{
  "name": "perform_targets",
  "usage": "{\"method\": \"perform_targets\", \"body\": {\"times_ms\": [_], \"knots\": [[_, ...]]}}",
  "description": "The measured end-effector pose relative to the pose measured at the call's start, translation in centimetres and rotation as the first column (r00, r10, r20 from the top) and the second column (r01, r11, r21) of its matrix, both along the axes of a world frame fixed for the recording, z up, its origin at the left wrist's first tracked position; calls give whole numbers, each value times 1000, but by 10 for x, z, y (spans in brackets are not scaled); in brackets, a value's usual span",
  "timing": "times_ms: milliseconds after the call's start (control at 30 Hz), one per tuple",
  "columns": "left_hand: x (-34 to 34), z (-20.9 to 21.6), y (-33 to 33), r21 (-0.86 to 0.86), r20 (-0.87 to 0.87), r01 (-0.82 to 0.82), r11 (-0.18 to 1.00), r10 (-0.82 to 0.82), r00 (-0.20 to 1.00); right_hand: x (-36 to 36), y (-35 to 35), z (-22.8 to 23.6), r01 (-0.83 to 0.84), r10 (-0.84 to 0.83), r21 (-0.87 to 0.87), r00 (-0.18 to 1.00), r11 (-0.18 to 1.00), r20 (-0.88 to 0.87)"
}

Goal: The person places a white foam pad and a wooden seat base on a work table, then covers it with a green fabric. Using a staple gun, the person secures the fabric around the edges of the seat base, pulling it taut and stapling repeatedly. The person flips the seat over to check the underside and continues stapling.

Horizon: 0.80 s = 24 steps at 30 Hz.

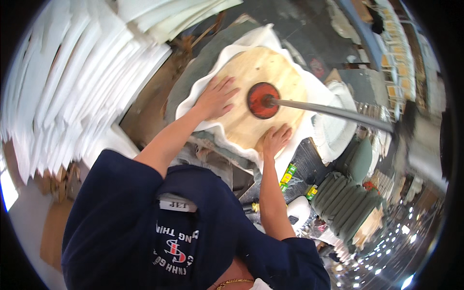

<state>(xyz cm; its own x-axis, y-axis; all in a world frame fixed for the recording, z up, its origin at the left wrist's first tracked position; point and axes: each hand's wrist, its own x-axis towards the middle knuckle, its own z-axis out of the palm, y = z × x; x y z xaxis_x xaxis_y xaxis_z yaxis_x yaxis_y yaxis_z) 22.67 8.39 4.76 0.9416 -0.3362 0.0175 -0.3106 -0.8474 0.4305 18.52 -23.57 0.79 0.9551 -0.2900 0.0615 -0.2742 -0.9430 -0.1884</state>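
A pale wooden board (278, 58) lies on a wavy-edged white padding sheet (263, 36), with grey-green fabric (186, 79) showing beneath the sheet. Onto the middle of the board bears a round orange-red disc (263, 108), joined to a metal rod (333, 110) that comes in from the right. My left hand (217, 99) rests flat on the board's left part, fingers spread, left of the disc. Below the disc, near the board's lower edge, my right hand (277, 140) lies with its fingers stretched out on the wood. Neither hand holds anything.
Tall stacks of white padding sheets (72, 87) fill the left side. At the right sit a white padded piece (333, 128) and a row of grey-green cushions (345, 203). Small green-and-yellow boxes (288, 174) lie on a dark surface near my right forearm.
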Motion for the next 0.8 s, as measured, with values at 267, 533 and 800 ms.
{"method": "perform_targets", "body": {"times_ms": [267, 533, 800], "knots": [[-42, 23, -111, -330, 25, 117, 937, -115, 993, -155, -117, 105, 27, -341, 512, 776, 858, 530], [-152, 37, -300, -7, -183, 493, 870, -486, 854, -479, -234, -145, 900, -850, 427, 293, 91, -438], [-132, 31, -300, -175, -201, 215, 961, -249, 947, -475, -227, -216, 934, -910, 329, 251, 139, -330]]}}
